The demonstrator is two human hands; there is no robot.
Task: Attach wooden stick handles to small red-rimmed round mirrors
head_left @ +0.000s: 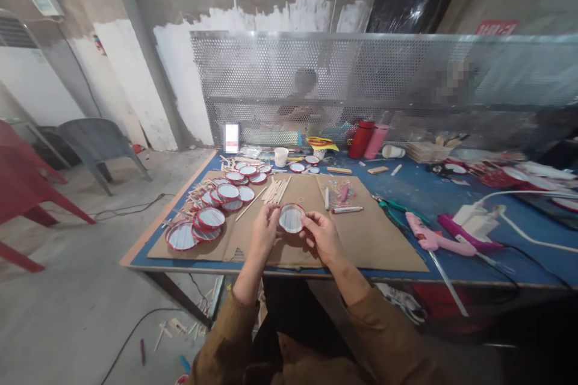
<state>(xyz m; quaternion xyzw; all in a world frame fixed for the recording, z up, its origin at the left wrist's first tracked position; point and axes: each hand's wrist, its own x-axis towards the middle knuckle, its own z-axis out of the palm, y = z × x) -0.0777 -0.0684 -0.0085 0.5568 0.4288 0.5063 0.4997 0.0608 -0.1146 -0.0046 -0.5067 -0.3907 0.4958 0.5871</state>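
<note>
Between my two hands is a small round red-rimmed disc [291,218] with a pale, shiny face turned up toward me. The fingers of my left hand [266,230] close on its left edge, while my right hand [321,234] pinches the right edge with thumb and fingers. Both hands are just above a brown cardboard sheet [361,246]. To the left, several similar red-rimmed discs [211,217] lie in overlapping rows, with thin wooden sticks among them. A loose bundle of flat wooden sticks [275,190] rests beyond my left hand.
Right of the cardboard lie green-handled pliers [392,207], a pink glue gun [433,234] and a power strip [469,234] with white plugs. Markers [347,210] and rubber bands sit ahead. Bottles [361,138] and a paper cup [280,157] stand before a perforated metal screen [262,72].
</note>
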